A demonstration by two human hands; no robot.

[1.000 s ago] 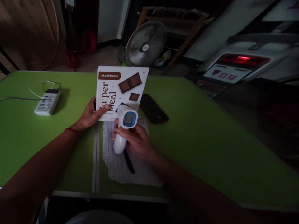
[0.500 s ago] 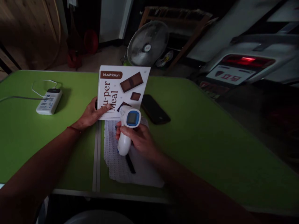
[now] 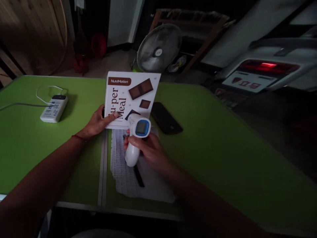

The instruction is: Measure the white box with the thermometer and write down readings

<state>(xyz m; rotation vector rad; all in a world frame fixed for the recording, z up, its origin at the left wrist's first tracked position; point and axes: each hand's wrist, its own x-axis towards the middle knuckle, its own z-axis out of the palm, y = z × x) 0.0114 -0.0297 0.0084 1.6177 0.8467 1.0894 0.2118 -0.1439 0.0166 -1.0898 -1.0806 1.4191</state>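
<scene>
My left hand [image 3: 100,121] grips the lower left corner of a white box [image 3: 117,74] printed with chocolate pieces, its thumb lying across the front. The box is held upright above the table. In my right hand [image 3: 150,148] is a white infrared thermometer [image 3: 133,153], its fingers wrapped round the handle. Its blue-framed screen [image 3: 143,127] faces me and looks blank; its head is just in front of the box's lower right part. Beneath both lies a white knitted-looking cloth [image 3: 121,178] with a black pen-like stick [image 3: 139,177] on it.
A black phone [image 3: 167,119] lies right of the box on the green table [image 3: 223,158]. At left is a white power bank [image 3: 54,109] with cables plugged in. Beyond the table stand a fan [image 3: 158,51] and, at right, a vehicle's rear with a lit red lamp [image 3: 268,66].
The whole scene has shifted slightly right and down in view. Both hands keep their hold on the box and the thermometer, with hardly any movement between them.
</scene>
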